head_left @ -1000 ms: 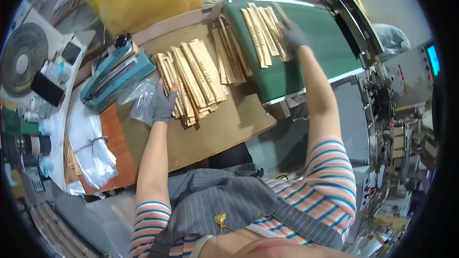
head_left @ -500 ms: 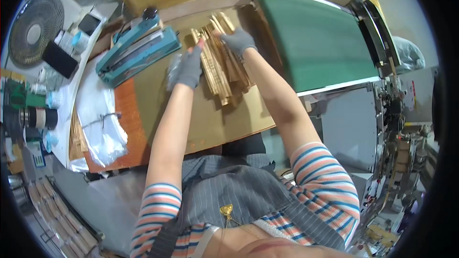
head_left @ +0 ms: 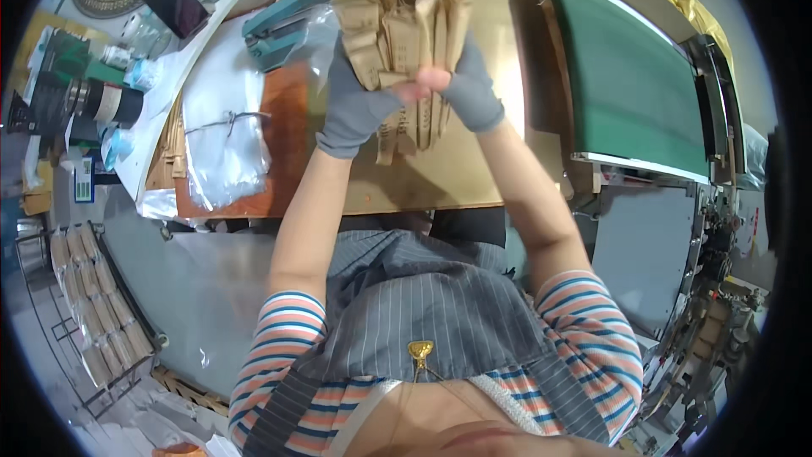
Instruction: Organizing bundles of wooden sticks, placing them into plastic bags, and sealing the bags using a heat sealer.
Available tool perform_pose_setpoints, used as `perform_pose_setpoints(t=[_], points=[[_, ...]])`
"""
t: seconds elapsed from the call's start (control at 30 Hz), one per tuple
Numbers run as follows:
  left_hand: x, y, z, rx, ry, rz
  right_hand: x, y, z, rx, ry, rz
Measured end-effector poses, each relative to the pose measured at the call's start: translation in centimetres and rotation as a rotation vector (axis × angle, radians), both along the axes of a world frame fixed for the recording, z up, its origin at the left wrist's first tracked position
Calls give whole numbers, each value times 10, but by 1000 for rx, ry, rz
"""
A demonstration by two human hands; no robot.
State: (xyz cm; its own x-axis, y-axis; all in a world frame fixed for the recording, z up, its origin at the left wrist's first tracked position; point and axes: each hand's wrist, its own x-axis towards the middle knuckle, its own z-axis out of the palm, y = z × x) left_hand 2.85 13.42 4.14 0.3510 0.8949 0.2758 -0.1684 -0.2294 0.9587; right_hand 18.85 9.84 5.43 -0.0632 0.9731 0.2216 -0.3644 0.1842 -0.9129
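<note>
Tan strips: just lifted and pressed into one bundle, left of the green belt, between both hands; they now look to be handled as a single stack rather than piece by piece, though their ends sit unevenly
Left hand: cupped round the bundle's side farther from the green belt, its fingers closed on the strips, thumb across the near face, the rest mostly hidden
Right hand: on the bundle's side nearer the green belt, fingers likewise closed on it; the thumb tips meet or nearly so, I cannot tell which
Worktop: left of the green belt, under the bundle; whether the lower ends touch it cannot be told
Half a second ago: the strips lay on the worktop with a hand at either side
A second ago: the right hand was over the green belt, where some strips lay; now it is left of it
Teal tool: well left of the green belt
</note>
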Motion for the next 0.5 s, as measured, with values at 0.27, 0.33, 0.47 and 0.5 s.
perform_pose_setpoints(t=[0.27, 0.33, 0.47, 0.5], points=[[-34, -55, -19, 191, 190, -145, -20, -49, 8, 259, -307, 111], [-35, -73, -13, 107, 131, -162, -38, -66, 19, 113, -198, 95], [-59, -101, 8, -232, -12, -309, -66, -94, 48, 57, -55, -47], [-64, -99, -12, -503, -82, -480, -64, -85, 46, 43, -46, -47]])
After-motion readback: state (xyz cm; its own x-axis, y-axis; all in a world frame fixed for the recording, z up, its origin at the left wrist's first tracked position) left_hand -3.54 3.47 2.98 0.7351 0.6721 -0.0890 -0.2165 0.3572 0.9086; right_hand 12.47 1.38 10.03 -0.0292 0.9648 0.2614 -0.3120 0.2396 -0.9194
